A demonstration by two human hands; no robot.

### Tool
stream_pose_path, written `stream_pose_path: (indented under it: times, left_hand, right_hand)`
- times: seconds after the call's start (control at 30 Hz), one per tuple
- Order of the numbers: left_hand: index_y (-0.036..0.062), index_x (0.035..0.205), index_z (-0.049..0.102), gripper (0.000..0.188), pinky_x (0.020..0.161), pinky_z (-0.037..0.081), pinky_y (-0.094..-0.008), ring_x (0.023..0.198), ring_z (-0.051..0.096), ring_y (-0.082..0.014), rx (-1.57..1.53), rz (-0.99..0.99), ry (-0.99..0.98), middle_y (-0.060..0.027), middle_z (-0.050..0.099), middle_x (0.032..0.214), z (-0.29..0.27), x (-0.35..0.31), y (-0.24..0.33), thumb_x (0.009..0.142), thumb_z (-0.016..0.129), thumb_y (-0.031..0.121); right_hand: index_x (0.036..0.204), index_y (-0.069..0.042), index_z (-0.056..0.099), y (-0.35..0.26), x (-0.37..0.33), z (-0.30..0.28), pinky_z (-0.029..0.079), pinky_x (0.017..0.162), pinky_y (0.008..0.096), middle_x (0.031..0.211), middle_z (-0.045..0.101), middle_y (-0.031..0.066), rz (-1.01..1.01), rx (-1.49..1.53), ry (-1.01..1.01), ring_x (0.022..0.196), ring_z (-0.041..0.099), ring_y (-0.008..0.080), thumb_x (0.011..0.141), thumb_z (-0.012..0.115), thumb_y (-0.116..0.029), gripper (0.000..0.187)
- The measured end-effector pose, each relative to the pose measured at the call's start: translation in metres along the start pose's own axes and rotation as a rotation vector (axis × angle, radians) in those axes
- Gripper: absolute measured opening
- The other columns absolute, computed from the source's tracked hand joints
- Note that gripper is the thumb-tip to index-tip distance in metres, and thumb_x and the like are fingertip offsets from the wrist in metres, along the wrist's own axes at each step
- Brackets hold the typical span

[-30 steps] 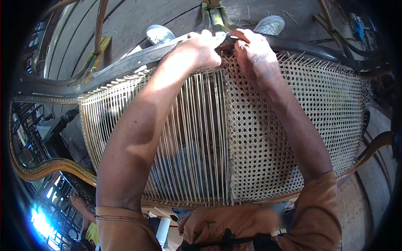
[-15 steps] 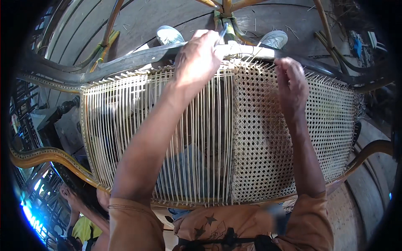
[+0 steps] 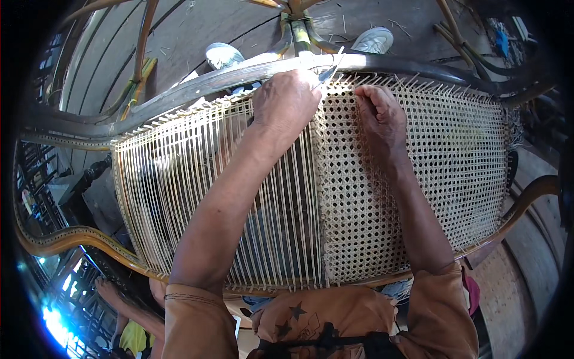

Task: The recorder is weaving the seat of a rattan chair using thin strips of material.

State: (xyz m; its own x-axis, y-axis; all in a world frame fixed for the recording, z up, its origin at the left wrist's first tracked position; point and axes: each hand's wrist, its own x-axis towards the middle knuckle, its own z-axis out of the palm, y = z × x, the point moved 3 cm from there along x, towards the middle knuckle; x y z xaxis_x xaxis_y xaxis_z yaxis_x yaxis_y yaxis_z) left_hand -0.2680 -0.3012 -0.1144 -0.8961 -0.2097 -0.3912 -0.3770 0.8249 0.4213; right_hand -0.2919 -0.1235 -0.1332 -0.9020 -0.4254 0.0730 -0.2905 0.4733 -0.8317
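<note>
My right hand [image 3: 382, 113] has moved in over the cane mesh [image 3: 359, 179], near side of the rail [image 3: 430, 72], fingers curled, can't tell if pinching, joining my left hand [image 3: 287, 99], closed round a pointed tool [image 3: 327, 74].

This place is looking like a workshop where people are making furniture from wood and cane. A big wooden frame [image 3: 239, 76] is filling the middle. Pale cane strips [image 3: 173, 155] are running across it toward 9 o'clock, and a woven sheet [image 3: 418, 149] full of little holes is covering the side toward 3 o'clock. Near 12 o'clock, the person's left hand [image 3: 290, 99] is gripping a pointed tool [image 3: 327, 74]. Wooden poles are standing between 10 and 11 o'clock and between 1 and 2. Thin scraps are lying on the board floor [image 3: 239, 27] at 1 o'clock. Another person's arm [image 3: 133, 309] is showing at 8 o'clock.
</note>
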Motion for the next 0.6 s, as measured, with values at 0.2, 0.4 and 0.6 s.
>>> stream_pose_path:
  times: [0.2,0.4,0.6]
  left_hand:
    - [-0.0019,0.077,0.066,0.020,0.068,0.054,-0.0412,0.072,0.066,-0.0298,0.163,0.146,0.077,-0.0187,0.065,0.077,0.003,-0.007,0.002,0.081,0.057,0.015]
    - [0.0001,0.077,0.065,0.016,0.068,0.054,-0.0389,0.074,0.065,-0.0295,0.208,0.268,0.179,-0.0181,0.063,0.078,0.006,-0.011,0.002,0.080,0.056,0.013]
    - [0.0002,0.080,0.065,0.015,0.067,0.054,-0.0383,0.072,0.066,-0.0290,0.242,0.203,0.157,-0.0168,0.064,0.080,0.012,-0.014,-0.001,0.079,0.060,0.015]
  right_hand:
    - [0.094,-0.003,0.060,0.003,0.000,0.002,0.051,0.070,0.0318,0.089,0.061,0.0098,0.014,-0.003,0.011,0.078,0.062,0.0248,0.088,0.057,-0.009,0.009]
    - [0.094,-0.004,0.060,0.004,0.000,0.001,0.051,0.069,0.0324,0.089,0.061,0.0094,0.027,0.000,0.003,0.078,0.062,0.0246,0.088,0.057,-0.009,0.009]
    - [0.096,-0.005,0.060,0.004,0.000,0.001,0.051,0.070,0.0326,0.089,0.061,0.0096,0.021,0.013,-0.031,0.079,0.062,0.0240,0.088,0.056,-0.009,0.009]
